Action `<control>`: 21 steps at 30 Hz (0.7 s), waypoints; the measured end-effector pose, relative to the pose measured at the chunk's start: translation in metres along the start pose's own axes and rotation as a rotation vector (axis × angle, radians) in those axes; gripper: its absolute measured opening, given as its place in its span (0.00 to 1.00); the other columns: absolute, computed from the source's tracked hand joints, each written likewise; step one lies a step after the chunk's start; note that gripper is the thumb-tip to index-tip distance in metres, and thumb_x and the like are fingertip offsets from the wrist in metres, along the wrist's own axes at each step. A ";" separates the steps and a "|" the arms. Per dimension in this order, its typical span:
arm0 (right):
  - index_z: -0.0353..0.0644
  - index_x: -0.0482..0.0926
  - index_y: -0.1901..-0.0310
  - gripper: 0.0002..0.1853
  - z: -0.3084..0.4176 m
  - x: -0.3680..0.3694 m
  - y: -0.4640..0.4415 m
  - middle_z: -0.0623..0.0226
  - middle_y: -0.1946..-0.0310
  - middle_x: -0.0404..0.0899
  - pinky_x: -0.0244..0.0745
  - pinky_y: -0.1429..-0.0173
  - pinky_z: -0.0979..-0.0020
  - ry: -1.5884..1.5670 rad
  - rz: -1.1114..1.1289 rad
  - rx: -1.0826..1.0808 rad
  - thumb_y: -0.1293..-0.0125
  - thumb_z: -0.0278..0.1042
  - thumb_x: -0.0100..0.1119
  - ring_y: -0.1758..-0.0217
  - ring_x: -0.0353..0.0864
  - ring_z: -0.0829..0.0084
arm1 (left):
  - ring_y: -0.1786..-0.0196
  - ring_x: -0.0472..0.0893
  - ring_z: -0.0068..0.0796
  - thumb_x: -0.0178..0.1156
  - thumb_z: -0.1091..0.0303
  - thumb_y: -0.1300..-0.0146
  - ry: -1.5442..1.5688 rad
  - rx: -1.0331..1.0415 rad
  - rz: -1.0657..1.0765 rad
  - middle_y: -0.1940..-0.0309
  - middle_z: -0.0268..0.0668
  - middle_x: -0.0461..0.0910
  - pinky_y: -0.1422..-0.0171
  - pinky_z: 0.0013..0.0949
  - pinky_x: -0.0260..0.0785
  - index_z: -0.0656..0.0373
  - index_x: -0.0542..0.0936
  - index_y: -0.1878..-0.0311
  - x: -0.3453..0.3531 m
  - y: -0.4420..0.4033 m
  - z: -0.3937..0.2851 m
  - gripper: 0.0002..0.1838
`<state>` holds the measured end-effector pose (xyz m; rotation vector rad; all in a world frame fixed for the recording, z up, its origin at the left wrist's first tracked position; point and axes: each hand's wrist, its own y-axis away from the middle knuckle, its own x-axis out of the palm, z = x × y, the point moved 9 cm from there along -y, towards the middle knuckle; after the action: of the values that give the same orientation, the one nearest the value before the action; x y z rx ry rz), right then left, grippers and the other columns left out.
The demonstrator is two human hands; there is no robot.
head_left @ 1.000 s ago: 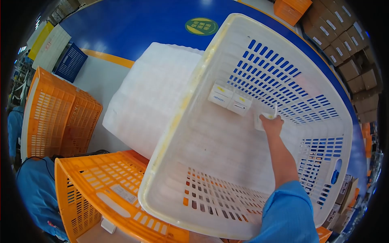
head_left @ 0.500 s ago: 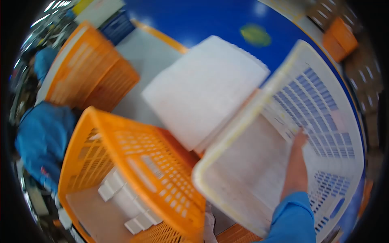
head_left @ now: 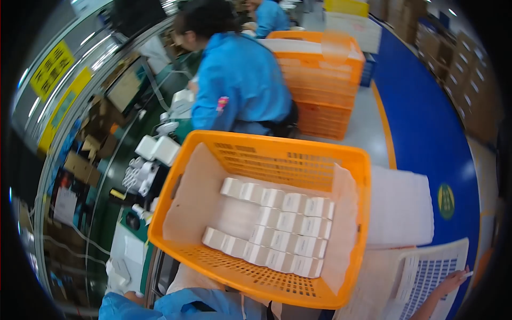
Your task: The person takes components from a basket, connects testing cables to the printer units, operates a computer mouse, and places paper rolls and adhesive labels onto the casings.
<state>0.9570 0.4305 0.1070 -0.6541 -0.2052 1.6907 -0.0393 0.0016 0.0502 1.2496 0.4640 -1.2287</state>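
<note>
My right hand (head_left: 453, 281) is at the lower right, over the slotted side of the white basket (head_left: 434, 255), closed on a thin white object (head_left: 468, 274). My left hand (head_left: 134, 297) shows only in part at the lower left, beside the green worktable; its fingers are hidden. Between the hands an orange crate (head_left: 266, 142) with a pale lining holds several small white boxes (head_left: 288, 222). The boxes stand in rows toward its right side, with single lines reaching left along the far and near sides.
A co-worker in blue (head_left: 240, 80) sits beyond the crate. Stacked orange crates (head_left: 325, 114) stand behind. At left is a green worktable (head_left: 124, 232) with white devices and cables. A white wrapped block (head_left: 400, 205) sits right of the crate, beside the blue floor (head_left: 421, 117).
The view has swung left, so the orange crate is now central and the white basket has shifted to the lower right. My right hand is now near that basket's outer edge; my left has come into view.
</note>
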 end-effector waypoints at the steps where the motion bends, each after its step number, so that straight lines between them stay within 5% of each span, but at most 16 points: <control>1: 0.42 0.69 0.38 0.24 0.037 0.015 0.017 0.73 0.76 0.62 0.58 0.75 0.77 -0.107 0.072 -0.026 0.25 0.51 0.38 0.77 0.61 0.82 | 0.61 0.81 0.49 0.67 0.53 0.57 0.004 -0.033 -0.065 0.68 0.47 0.81 0.55 0.45 0.73 0.57 0.81 0.70 -0.011 0.018 -0.010 0.18; 4: 0.42 0.67 0.37 0.23 0.060 0.080 0.045 0.77 0.76 0.59 0.51 0.75 0.80 -0.395 0.401 -0.070 0.24 0.47 0.36 0.77 0.53 0.87 | 0.60 0.80 0.52 0.68 0.51 0.57 0.076 -0.029 -0.211 0.66 0.50 0.82 0.53 0.47 0.72 0.59 0.81 0.69 -0.017 0.024 0.021 0.20; 8: 0.38 0.66 0.38 0.21 0.165 0.127 0.176 0.76 0.70 0.65 0.56 0.70 0.82 -0.597 0.601 -0.287 0.24 0.44 0.38 0.72 0.60 0.86 | 0.64 0.79 0.53 0.67 0.52 0.56 0.216 0.116 -0.373 0.73 0.48 0.79 0.59 0.49 0.71 0.58 0.79 0.72 0.028 -0.010 0.083 0.18; 11: 0.37 0.66 0.40 0.20 0.242 0.142 0.281 0.76 0.67 0.67 0.59 0.68 0.82 -0.545 0.846 -0.364 0.24 0.43 0.40 0.70 0.64 0.85 | 0.62 0.79 0.51 0.66 0.49 0.51 0.358 0.229 -0.261 0.69 0.46 0.79 0.58 0.48 0.71 0.57 0.79 0.72 0.034 -0.020 0.080 0.19; 14: 0.38 0.70 0.50 0.15 0.316 0.136 0.405 0.77 0.68 0.66 0.57 0.69 0.82 -0.691 1.106 -0.466 0.25 0.42 0.43 0.71 0.60 0.86 | 0.64 0.78 0.49 0.66 0.46 0.51 0.415 0.379 -0.113 0.70 0.43 0.78 0.61 0.46 0.71 0.54 0.78 0.73 0.063 -0.037 0.083 0.20; 18: 0.42 0.69 0.59 0.13 0.418 0.105 0.554 0.78 0.71 0.62 0.54 0.70 0.82 -0.661 1.152 -0.814 0.26 0.44 0.44 0.72 0.57 0.87 | 0.71 0.77 0.45 0.67 0.43 0.52 0.559 0.553 -0.278 0.74 0.38 0.74 0.67 0.44 0.69 0.52 0.77 0.76 0.080 -0.041 0.093 0.21; 21: 0.43 0.68 0.62 0.13 0.481 0.084 0.660 0.76 0.71 0.61 0.56 0.66 0.83 -0.833 1.432 -0.852 0.26 0.44 0.44 0.69 0.59 0.85 | 0.73 0.76 0.45 0.67 0.46 0.53 0.606 0.603 -0.237 0.75 0.38 0.74 0.69 0.44 0.69 0.52 0.77 0.76 0.094 -0.051 0.091 0.19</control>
<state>0.1388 0.4590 0.1623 -0.6838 -1.3513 3.2559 -0.0816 -0.1119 -0.0210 2.1559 0.7228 -1.2141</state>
